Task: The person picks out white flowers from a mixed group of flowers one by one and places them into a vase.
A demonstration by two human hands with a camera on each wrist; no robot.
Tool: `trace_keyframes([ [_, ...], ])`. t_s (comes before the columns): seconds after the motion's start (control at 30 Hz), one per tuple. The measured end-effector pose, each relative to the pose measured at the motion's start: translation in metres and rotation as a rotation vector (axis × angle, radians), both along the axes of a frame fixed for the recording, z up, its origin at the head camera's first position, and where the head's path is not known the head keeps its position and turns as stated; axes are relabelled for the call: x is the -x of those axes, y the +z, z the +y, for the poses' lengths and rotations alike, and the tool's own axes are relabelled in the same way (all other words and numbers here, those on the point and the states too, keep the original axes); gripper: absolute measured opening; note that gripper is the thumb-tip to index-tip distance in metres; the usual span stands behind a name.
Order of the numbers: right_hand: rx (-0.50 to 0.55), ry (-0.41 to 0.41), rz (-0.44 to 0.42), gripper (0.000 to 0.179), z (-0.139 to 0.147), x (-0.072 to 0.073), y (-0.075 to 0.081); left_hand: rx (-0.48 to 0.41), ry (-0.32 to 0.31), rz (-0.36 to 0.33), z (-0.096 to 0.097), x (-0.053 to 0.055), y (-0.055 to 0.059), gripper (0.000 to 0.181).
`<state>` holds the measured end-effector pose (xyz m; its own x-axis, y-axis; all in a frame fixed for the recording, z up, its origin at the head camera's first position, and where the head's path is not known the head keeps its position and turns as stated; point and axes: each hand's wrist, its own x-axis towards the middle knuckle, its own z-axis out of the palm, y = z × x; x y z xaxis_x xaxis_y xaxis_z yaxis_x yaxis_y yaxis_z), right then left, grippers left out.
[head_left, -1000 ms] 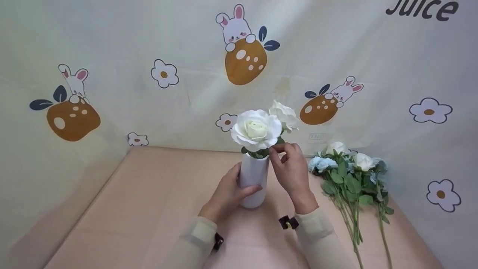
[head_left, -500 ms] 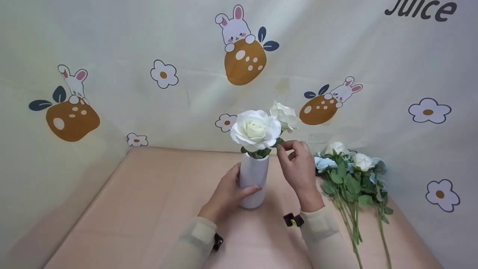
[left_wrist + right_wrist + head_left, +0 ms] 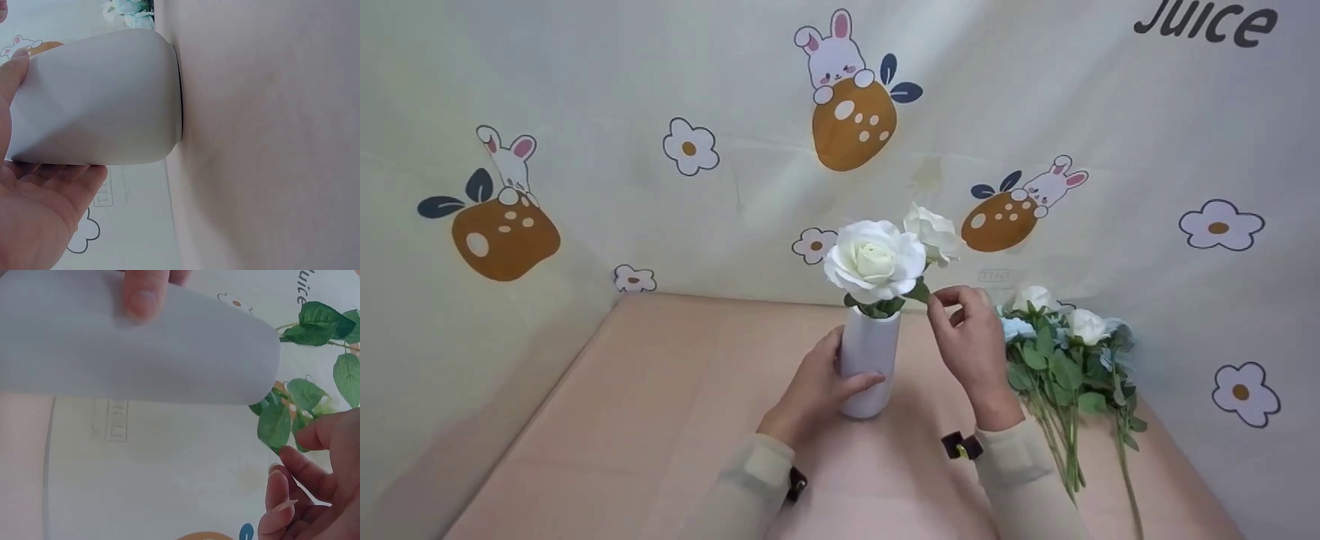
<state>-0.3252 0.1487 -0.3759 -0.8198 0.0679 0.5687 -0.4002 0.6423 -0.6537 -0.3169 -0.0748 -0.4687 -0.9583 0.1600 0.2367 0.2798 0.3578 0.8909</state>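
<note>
Vase [image 3: 870, 352] stands gripped in the left hand [image 3: 819, 384], white roses [image 3: 875, 261] above that hand. The right hand [image 3: 971, 341] is narrow, fingertips at a leaf [image 3: 918, 291]; whether they pinch it, I cannot tell.

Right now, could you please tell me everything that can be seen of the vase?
The vase is plain white and smooth, perhaps ceramic, a tall cylinder rounding in to a narrower base. It stands upright on the table. The left hand has its grip round it, thumb in front. Two white roses rise above its top; green leaves at the rim hide its inside.
</note>
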Motion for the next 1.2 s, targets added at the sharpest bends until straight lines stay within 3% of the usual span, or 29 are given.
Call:
trace_keyframes([
  [0.23,-0.057,-0.032,0.018,0.018,0.027,0.002,-0.011,0.001,-0.002,0.02,0.001,0.001,-0.002,0.091],
  [0.6,-0.207,-0.139,-0.098,0.028,0.094,0.002,-0.037,0.012,0.001,-0.001,0.001,0.0,0.0,0.094],
  [0.83,-0.299,-0.211,-0.181,0.038,0.135,0.003,-0.044,0.001,-0.006,-0.006,0.0,-0.001,0.001,0.093],
  [1.0,-0.38,-0.217,-0.324,0.047,0.159,0.011,-0.047,-0.01,-0.005,-0.012,0.0,-0.001,0.001,0.093],
  [1.2,-0.507,-0.203,-0.606,0.056,0.179,0.019,-0.05,-0.003,0.0,-0.005,0.0,-0.002,0.001,0.093],
])
